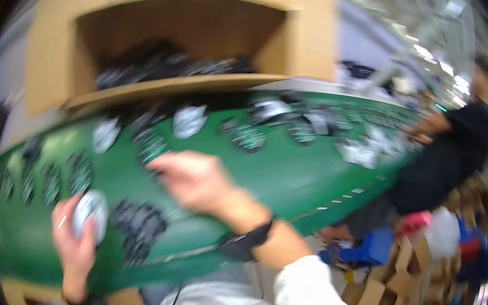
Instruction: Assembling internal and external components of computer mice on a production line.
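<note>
My left hand point(72, 241) is at the near left, its fingers and thumb closed round a whitish, flat round piece point(91, 216). Over the green table, my right hand point(193, 180) has curled fingers, smeared by motion. Its fingertips meet the lower edge of a dark round piece with pale green markings point(150, 143); whether they grip it is unclear. Between my hands lies a heap of small black parts point(139, 225). Two white wrapped pieces, one at the left point(106, 135) and one further right point(189, 121), rest beyond my hands.
A large open cardboard box point(311, 39) with black packed things stands behind the green table point(277, 180). Several dark round pieces point(51, 183) line its left side. At the right stands a person in black point(455, 146), near white packets point(361, 151); cardboard boxes point(381, 295) lie on the floor.
</note>
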Motion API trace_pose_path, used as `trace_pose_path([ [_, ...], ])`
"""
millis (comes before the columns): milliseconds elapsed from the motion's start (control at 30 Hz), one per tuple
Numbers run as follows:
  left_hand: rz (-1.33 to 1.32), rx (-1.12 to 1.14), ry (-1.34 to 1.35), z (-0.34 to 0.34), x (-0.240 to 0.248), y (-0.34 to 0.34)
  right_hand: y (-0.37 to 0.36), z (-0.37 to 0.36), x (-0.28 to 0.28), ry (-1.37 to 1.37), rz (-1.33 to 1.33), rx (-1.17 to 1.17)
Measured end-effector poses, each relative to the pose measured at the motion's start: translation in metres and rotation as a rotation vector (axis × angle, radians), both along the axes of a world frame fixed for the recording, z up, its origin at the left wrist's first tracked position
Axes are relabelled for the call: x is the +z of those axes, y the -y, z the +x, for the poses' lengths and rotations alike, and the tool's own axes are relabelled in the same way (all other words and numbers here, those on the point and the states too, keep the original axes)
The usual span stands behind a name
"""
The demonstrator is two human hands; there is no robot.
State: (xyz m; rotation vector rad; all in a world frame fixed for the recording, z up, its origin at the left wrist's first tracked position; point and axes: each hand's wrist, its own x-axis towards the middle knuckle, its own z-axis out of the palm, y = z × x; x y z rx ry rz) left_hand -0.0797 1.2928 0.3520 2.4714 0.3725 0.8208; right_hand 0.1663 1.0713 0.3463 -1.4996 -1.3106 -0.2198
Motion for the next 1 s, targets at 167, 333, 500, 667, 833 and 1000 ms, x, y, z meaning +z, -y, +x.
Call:
trace_pose_path([
  [167, -0.246, 0.07, 0.08, 0.022, -0.003, 0.022, 0.03, 0.02, 0.015, 0.131, -0.304, -0.128],
  [333, -0.271, 0.04, 0.0, 0.009, -0.008, 0.015, 0.018, 0.003, 0.004, 0.269, -0.566, -0.247],
  [500, -0.382, 0.022, -0.051, 0.011, 0.015, 0.025, 0.027, -0.027, 0.01, 0.295, -0.941, -0.212],
  [667, -0.189, -0.087, -0.181, -0.001, 0.032, 0.02, 0.028, -0.025, 0.011, 0.213, -0.974, -0.102],
  [833, -0.225, 0.014, -0.336, -0.005, 0.034, 0.023, 0.018, -0.021, 0.012, 0.121, -0.987, -0.186],
  [1000, -0.344, 0.021, -0.104, -0.005, 0.015, 0.017, 0.014, -0.022, 0.019, 0.137, -1.105, -0.245],
])
